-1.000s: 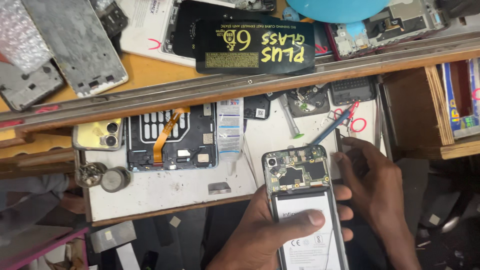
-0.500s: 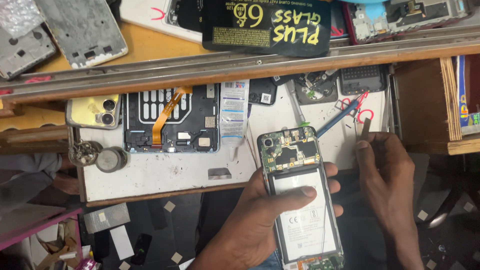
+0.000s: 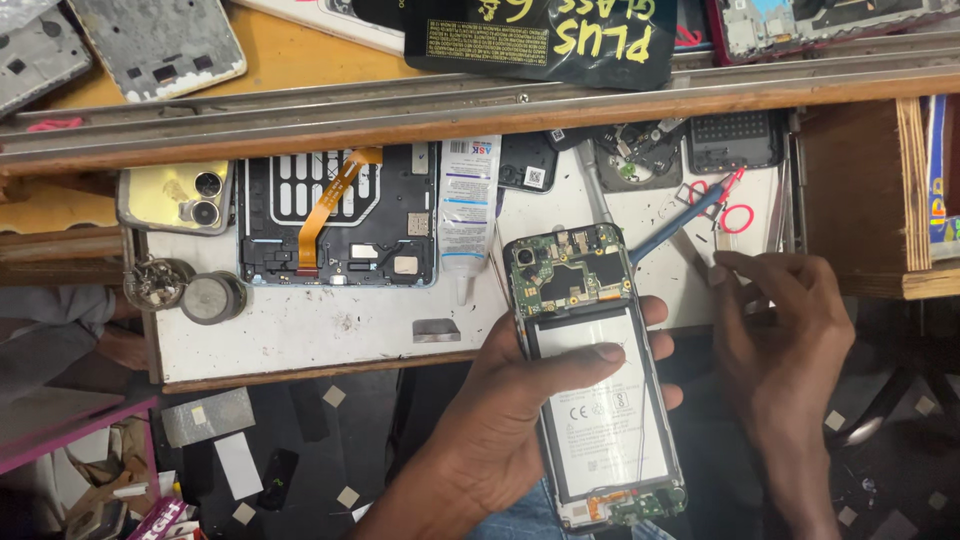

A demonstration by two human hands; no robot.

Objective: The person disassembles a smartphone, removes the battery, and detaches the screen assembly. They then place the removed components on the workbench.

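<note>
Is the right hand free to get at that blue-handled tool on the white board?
Probably yes: the right hand is empty, its fingers just below the blue-handled tool, with nothing between them. The left hand holds the opened phone.

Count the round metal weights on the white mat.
2, side by side at the mat's left edge: one at the corner, one just right of it. More may be hidden under the shelf.

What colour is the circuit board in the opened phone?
Green, on the opened phone in the left hand; head view.
</note>
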